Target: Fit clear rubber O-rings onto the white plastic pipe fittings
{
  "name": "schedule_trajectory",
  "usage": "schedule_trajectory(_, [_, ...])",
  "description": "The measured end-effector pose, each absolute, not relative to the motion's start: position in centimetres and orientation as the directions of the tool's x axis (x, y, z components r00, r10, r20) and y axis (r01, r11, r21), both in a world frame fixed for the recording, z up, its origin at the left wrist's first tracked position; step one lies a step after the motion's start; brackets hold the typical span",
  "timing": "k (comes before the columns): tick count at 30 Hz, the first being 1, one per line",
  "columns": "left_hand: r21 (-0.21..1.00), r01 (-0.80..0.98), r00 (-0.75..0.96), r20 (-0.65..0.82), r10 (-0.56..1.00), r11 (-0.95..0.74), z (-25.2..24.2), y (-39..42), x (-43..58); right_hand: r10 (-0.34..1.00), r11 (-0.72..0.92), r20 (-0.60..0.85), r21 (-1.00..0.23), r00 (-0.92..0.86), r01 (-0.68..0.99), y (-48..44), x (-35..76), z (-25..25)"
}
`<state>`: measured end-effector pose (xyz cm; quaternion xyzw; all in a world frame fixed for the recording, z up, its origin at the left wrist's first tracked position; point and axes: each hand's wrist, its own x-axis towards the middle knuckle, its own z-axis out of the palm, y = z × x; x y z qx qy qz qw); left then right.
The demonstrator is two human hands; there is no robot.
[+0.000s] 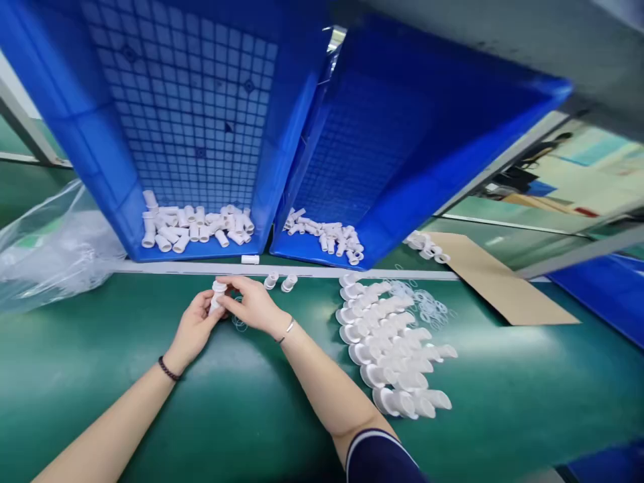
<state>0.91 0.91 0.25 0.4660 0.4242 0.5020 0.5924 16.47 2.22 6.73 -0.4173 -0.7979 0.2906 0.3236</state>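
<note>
Over the bench (282, 422), the left hand (195, 325) and right hand (256, 305) grip a white fitting (218, 288) between them, fingers partly hiding it. Clear rings (239, 326) lie partly covered by the right hand; the bag (58, 251), cut off at left, has blurred contents.

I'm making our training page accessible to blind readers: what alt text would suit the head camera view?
A person's left hand and right hand hold a small white part above a green work surface. Behind, two blue bins hold white pieces; to the right are rows of whitish flared parts beside a pile of thin clear rings.
</note>
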Motion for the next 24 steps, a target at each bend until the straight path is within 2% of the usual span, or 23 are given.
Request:
schedule_trajectory(4, [0.968, -0.249, 0.128, -0.003, 0.992, 0.035, 0.4, 1.0, 0.5, 0.835, 0.516, 0.250, -0.665, -0.490, 0.540, 2.8, 18.1, 6.9])
schedule_trajectory(6, [0.970, -0.242, 0.120, -0.007, 0.993, 0.036, 0.6, 1.0, 0.4, 0.875, 0.454, 0.158, -0.595, -0.457, 0.663, 3.2, 19.0, 6.9])
schedule_trajectory(10, [0.973, -0.229, 0.101, -0.002, 0.995, 0.025, 0.7, 1.1, 0.3, 0.907, 0.352, -0.101, -0.353, -0.409, 0.867, 3.4, 19.4, 6.0])
schedule_trajectory(13, [0.976, -0.216, 0.093, 0.015, 0.996, 0.005, 0.4, 1.1, 0.2, 0.904, 0.359, -0.147, -0.253, -0.402, 0.898, 3.1, 18.9, 5.4])
schedule_trajectory(20, [0.991, -0.131, 0.098, 0.020, 0.995, -0.007, -0.2, 1.2, 0.1, 0.873, 0.421, -0.163, -0.222, -0.459, 0.879, 3.1, 18.9, 5.2])
schedule_trajectory(24, [0.998, -0.057, 0.118, 0.019, 0.993, -0.013, -0.5, 1.2, -0.1, 0.877, 0.411, -0.133, -0.292, -0.462, 0.863, 3.2, 19.1, 5.3])
